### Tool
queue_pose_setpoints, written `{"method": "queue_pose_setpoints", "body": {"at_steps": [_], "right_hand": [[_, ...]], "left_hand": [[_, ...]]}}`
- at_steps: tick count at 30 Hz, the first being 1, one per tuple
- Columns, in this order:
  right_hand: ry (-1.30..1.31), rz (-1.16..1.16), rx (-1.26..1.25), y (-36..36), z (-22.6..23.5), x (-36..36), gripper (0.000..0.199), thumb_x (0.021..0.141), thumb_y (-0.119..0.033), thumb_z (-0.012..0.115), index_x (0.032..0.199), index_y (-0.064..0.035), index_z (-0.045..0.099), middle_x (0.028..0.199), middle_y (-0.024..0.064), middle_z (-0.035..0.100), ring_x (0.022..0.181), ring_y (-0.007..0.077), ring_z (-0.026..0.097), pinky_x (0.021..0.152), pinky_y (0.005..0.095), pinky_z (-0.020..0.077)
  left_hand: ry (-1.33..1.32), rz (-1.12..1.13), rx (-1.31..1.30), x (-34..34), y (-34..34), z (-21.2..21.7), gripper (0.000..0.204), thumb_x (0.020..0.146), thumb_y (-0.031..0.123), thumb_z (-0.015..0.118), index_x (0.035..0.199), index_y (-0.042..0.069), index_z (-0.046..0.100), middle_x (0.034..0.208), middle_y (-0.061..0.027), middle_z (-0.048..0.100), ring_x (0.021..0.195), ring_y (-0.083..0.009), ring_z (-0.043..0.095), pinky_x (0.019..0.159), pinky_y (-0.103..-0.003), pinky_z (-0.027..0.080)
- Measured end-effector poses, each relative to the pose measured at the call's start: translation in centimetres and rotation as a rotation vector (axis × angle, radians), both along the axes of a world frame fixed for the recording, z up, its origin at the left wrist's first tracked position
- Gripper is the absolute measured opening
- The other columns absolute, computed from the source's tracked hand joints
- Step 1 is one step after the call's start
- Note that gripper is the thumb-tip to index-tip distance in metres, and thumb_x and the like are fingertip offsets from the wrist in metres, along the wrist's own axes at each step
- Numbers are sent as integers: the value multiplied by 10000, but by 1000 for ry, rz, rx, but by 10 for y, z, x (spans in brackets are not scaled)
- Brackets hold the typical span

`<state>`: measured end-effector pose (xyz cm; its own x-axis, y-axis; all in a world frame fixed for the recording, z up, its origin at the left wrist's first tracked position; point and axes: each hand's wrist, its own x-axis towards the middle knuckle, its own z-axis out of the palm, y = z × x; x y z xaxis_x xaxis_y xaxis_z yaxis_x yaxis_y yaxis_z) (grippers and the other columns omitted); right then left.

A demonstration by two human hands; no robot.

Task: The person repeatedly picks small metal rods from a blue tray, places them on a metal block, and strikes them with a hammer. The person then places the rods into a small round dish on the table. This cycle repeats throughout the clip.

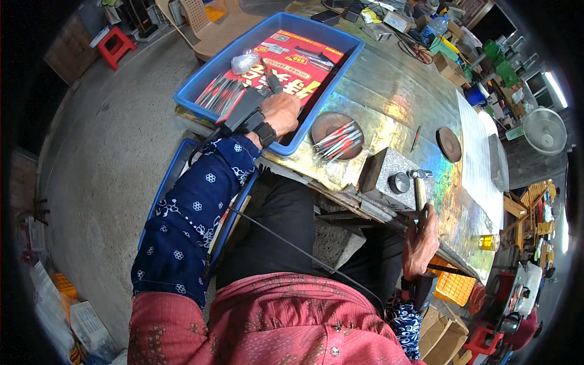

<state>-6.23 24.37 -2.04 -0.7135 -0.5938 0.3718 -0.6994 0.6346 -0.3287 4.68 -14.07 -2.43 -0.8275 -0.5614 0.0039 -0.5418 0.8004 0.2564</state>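
Observation:
My left hand reaches into a blue plastic tray over a red printed sheet. Its fingers are mostly hidden, so I cannot tell if they hold anything. A bundle of slim pointed red-and-silver pieces lies in the tray near that wrist. Similar pieces rest across a round brown dish beside the tray. My right hand is closed around the handle of a small hammer. The hammer's head is over a grey stone block, next to a round dark metal piece.
A crumpled clear plastic bundle sits in the tray. Further right are a dark thin stick, a brown disc and a yellow cup near the table edge. A tan chair and red stool stand behind.

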Motion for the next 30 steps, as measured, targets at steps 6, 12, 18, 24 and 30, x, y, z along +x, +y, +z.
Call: {"method": "queue_pose_setpoints", "body": {"at_steps": [6,12,18,24,30], "right_hand": [[-42,7,-2,2,1,1,516,856,-28,592,1345,-16,429,1119,213,578,988,394,588,818,432,483],[6,20,-30,2,-4,-1,527,855,-26,598,1353,-31,426,1109,211,577,981,391,590,802,435,486],[53,8,14,4,-4,-2,531,857,-32,608,1356,-39,428,1103,215,572,962,399,593,785,439,487],[53,-13,1,4,-4,-2,521,856,-53,620,1344,-35,440,1045,212,571,913,408,587,757,433,484],[13,-9,-16,3,5,1,485,868,-99,617,1325,-59,458,980,200,556,845,413,580,707,456,480]], "left_hand": [[-24,1,-6,6,1,3,211,724,158,698,803,-33,655,828,-257,663,817,-400,666,714,-469,536],[-112,40,-8,4,7,12,233,710,170,711,828,-27,670,838,-247,673,826,-391,674,709,-469,540],[-58,37,-136,7,7,7,193,713,134,694,824,-23,675,812,-243,673,798,-380,682,648,-463,545],[37,119,-263,7,8,0,107,743,70,653,794,-23,666,813,-228,676,812,-377,680,652,-465,538],[27,166,-288,8,3,-7,108,778,66,613,826,0,682,836,-230,674,814,-381,675,691,-474,538]]}}
